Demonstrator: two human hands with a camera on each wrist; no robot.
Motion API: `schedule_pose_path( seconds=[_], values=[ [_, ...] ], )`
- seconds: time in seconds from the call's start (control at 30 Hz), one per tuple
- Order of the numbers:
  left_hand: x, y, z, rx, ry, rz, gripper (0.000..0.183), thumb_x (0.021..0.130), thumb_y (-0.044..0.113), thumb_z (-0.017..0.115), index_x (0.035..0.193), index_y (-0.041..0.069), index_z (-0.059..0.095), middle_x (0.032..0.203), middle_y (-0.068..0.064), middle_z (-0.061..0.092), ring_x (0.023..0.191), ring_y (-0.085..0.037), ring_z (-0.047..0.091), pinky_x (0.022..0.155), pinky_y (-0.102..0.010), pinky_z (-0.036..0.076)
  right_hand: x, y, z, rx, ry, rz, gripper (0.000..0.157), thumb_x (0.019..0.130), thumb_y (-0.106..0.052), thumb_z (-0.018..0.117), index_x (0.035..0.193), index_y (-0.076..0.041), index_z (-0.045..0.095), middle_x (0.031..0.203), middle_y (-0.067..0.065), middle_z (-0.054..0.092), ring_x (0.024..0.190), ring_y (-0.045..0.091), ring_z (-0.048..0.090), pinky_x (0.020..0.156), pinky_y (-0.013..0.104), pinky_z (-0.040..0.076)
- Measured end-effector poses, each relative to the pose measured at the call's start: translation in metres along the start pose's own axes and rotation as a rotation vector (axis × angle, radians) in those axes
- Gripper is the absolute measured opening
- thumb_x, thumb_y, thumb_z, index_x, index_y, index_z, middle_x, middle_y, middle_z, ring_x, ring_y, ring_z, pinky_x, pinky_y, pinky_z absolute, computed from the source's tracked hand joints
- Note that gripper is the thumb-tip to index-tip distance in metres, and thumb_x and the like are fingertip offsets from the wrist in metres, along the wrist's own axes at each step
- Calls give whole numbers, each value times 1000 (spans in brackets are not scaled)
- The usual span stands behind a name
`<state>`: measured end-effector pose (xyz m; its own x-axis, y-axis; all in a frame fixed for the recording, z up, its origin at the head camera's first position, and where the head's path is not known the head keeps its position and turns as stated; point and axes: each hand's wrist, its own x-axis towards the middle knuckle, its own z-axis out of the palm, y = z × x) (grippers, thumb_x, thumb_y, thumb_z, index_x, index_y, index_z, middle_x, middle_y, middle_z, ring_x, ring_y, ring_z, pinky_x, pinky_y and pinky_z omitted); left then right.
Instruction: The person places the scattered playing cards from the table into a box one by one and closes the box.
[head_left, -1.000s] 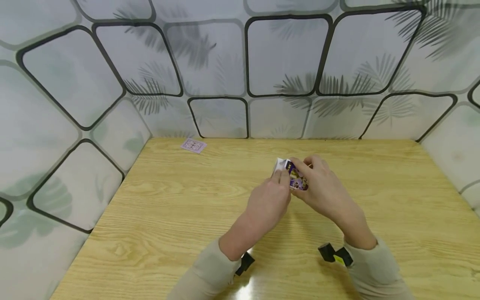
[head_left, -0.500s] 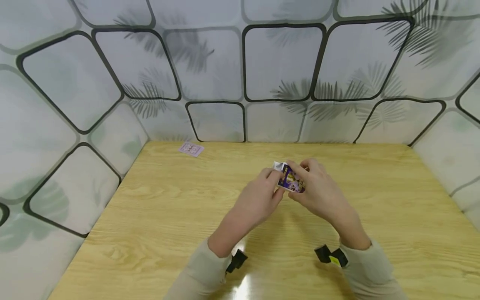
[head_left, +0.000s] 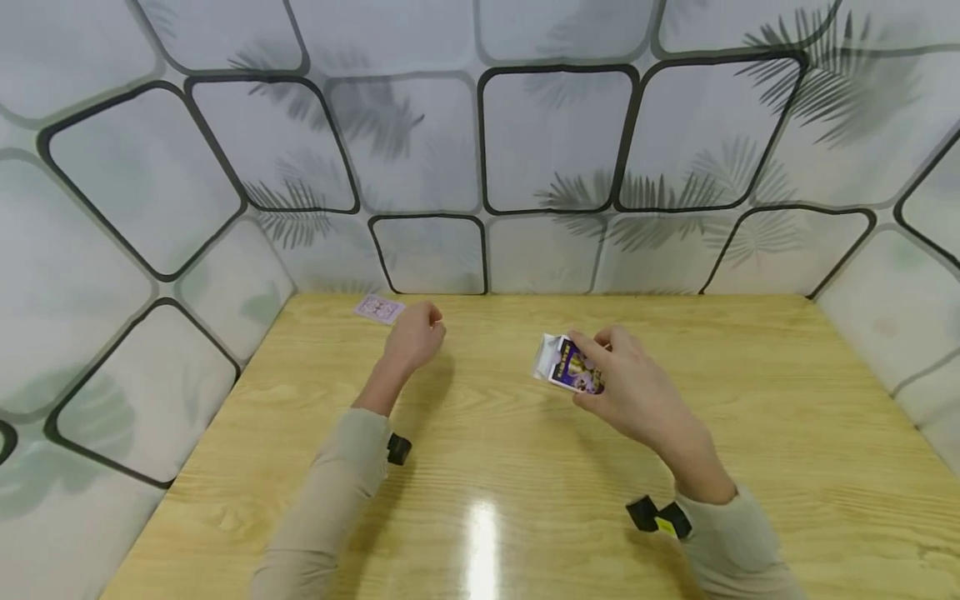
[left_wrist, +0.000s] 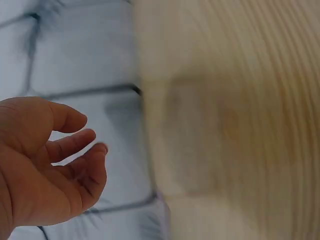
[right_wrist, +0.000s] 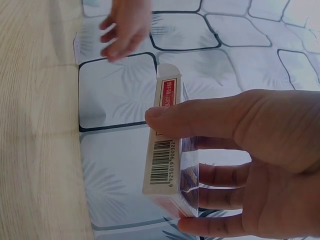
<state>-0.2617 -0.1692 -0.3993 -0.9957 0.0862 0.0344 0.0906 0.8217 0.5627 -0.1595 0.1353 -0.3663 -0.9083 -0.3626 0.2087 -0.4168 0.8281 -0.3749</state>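
My right hand (head_left: pixel 641 392) grips a small playing-card box (head_left: pixel 573 367) with a purple and yellow picture on its face. White end flaps stand out from the box's left end. In the right wrist view, the thumb lies along the narrow side of the box (right_wrist: pixel 162 162), which bears a barcode; the fingers are on the far side. My left hand (head_left: pixel 415 336) is in the air at the right of a purple-backed playing card (head_left: pixel 378 308) lying at the table's far left. In the left wrist view, the left hand (left_wrist: pixel 55 165) has loosely bent fingers and holds nothing.
The wood-grain table (head_left: pixel 465 442) spreads under both arms. A patterned cloth wall (head_left: pixel 555 142) rises along its back edge and also stands at the left and right sides.
My left hand has let go of the box and moved left, close to the playing card. The right hand keeps the box in about the same place, and its white flaps now show more.
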Motion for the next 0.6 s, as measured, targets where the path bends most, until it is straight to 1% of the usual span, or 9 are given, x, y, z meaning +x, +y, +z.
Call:
schedule_pose_path(
  seconds=[0.1,0.13,0.2,0.23,0.3,0.37,0.47,0.6],
  values=[
    [16,-30,0,127,-64,-118,41,99,14,46,135,-5,51,138,-28,46,127,-47,44,95,-57,47,-2,1,0,-2,10,1,78,79,-18,84,147,-7,48,120,19,48,94,27,51,73,39,49],
    [18,-40,-2,172,-90,-154,44,99,14,44,139,-5,47,142,-30,40,131,-49,38,97,-60,44,-2,0,1,0,8,0,78,79,-18,84,147,-7,48,119,19,48,93,26,51,73,39,49],
    [20,-55,-4,251,-147,-202,51,99,15,41,146,-5,39,150,-33,29,137,-54,26,102,-65,38,-2,-1,2,3,3,1,78,78,-18,84,147,-7,48,119,18,48,92,26,51,72,38,48],
    [20,-62,-5,288,-170,-207,54,98,16,40,148,-5,36,153,-33,25,140,-55,21,106,-66,34,-2,-1,3,3,3,1,78,78,-18,84,147,-7,49,119,18,48,92,25,51,72,38,48],
    [21,-70,-8,334,-224,-203,59,97,17,38,151,-5,30,156,-33,20,142,-55,16,110,-67,27,-1,-2,4,5,-3,5,79,78,-18,84,147,-7,48,119,17,49,92,25,50,72,37,47],
    [22,-76,-10,349,-263,-186,60,98,19,37,152,-5,27,158,-30,21,144,-53,16,112,-67,22,-1,-2,5,8,-3,4,79,78,-18,84,147,-7,48,119,17,49,92,25,50,72,37,47],
    [26,-79,-7,360,-273,-142,52,99,19,36,147,-3,36,154,-28,31,140,-53,26,112,-66,25,0,-1,5,4,0,0,79,77,-17,84,147,-7,48,119,18,49,93,26,51,74,39,49],
    [31,-73,4,419,-241,-65,42,101,15,33,136,-4,47,147,-29,42,133,-55,36,108,-66,31,-1,1,4,-6,4,-5,76,78,-16,84,145,-6,50,118,18,50,93,26,51,73,40,49]
  ],
)
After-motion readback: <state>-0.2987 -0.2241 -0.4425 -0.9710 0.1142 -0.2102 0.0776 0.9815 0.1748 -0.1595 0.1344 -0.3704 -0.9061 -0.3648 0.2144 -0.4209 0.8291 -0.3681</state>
